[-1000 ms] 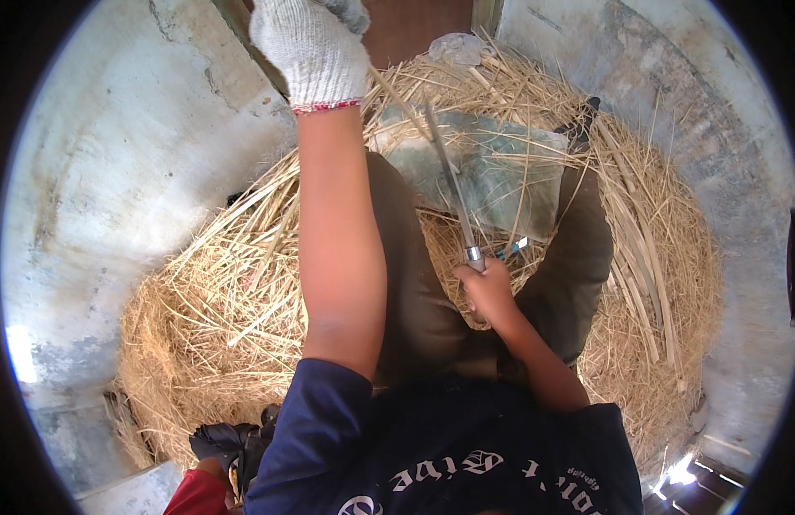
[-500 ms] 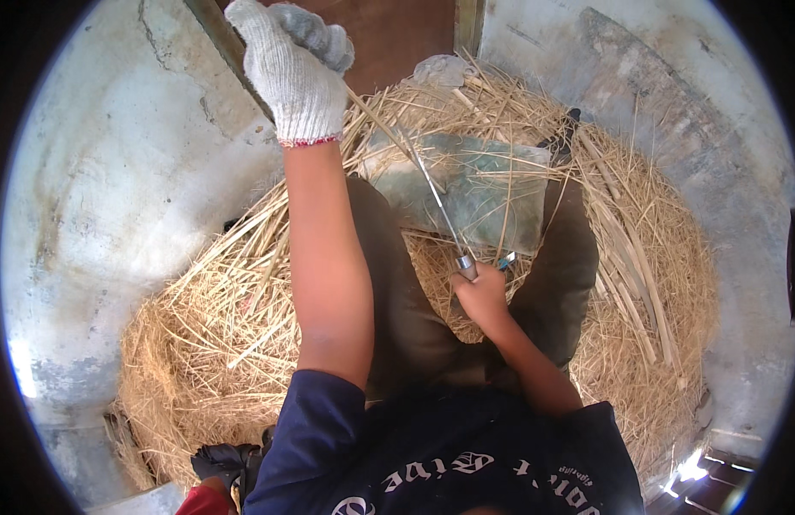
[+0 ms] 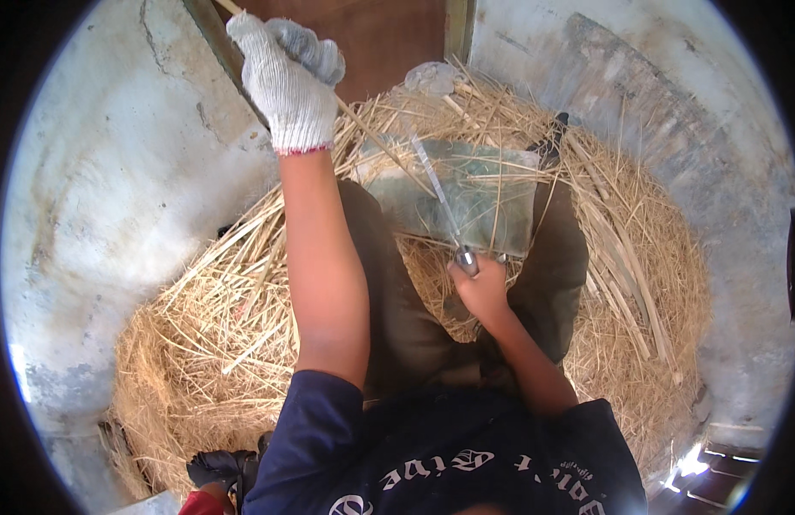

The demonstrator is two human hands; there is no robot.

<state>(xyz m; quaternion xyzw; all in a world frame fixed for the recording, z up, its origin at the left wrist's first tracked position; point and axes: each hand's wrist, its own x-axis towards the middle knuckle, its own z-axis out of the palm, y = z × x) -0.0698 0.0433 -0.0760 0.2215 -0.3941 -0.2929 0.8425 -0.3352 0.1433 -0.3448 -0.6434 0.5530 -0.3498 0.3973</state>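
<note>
My left hand [image 3: 293,86], in a white knitted glove with a red hem, is raised at the upper left and closed on a thin pale bamboo strip [image 3: 367,129]. One end of the strip pokes out above the fist; the rest slants down toward the knife. My bare right hand [image 3: 483,286], between my knees, grips a knife [image 3: 449,216] by its handle, its metal collar showing. The narrow blade points up and away, over a worn greenish sheet [image 3: 492,193] laid across my legs. Loose fibres lie on that sheet. Where blade and strip meet, I cannot tell whether they touch.
A deep heap of straw-like shavings [image 3: 217,335] surrounds my legs. Longer split strips [image 3: 625,283] lie at the right. Stained walls [image 3: 114,172] rise on both sides, with a brown door [image 3: 389,43] ahead. A dark bundle [image 3: 221,468] and something red [image 3: 204,500] are at lower left.
The strip's end now sticks out above my left fist, where it did not show before. The knife blade has turned, showing more of its flat side. The whole view has shifted slightly.
</note>
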